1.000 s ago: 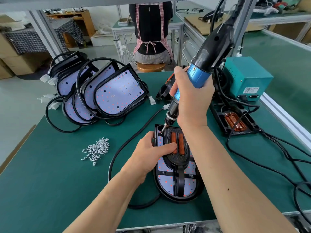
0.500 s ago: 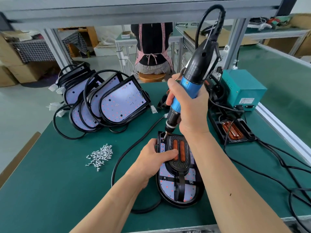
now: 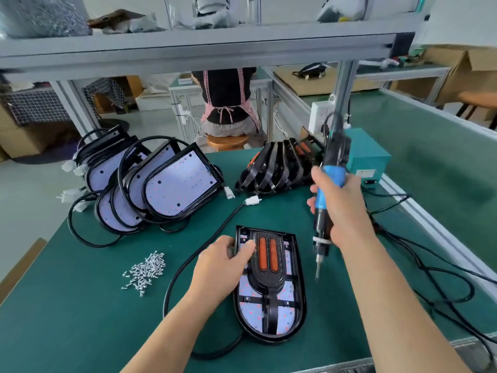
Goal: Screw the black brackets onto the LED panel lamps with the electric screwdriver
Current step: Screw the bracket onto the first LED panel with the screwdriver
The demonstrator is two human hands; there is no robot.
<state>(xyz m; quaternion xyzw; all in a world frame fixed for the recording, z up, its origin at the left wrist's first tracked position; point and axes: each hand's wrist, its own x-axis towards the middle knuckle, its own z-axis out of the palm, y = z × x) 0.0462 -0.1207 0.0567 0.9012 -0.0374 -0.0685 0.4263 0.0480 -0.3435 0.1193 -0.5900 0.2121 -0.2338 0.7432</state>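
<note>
Head camera looks down on the green bench mat. My left hand holds the LED panel lamp, which lies flat just in front of me with its rounded end toward me. The fingers curl over the lamp's upper left rim and the thumb lies across the black bracket seated on the lamp's face, beside two orange strips. My right hand is wrapped tight round the blue grip of the electric screwdriver, held near upright. Its bit hangs just off the lamp's right edge, apart from the lamp; I cannot tell whether it touches the mat. A loose pile of screws lies left of the lamp. More lamps lean stacked at back left, spare brackets fan out at back centre, and a teal power box sits behind the screwdriver.
</note>
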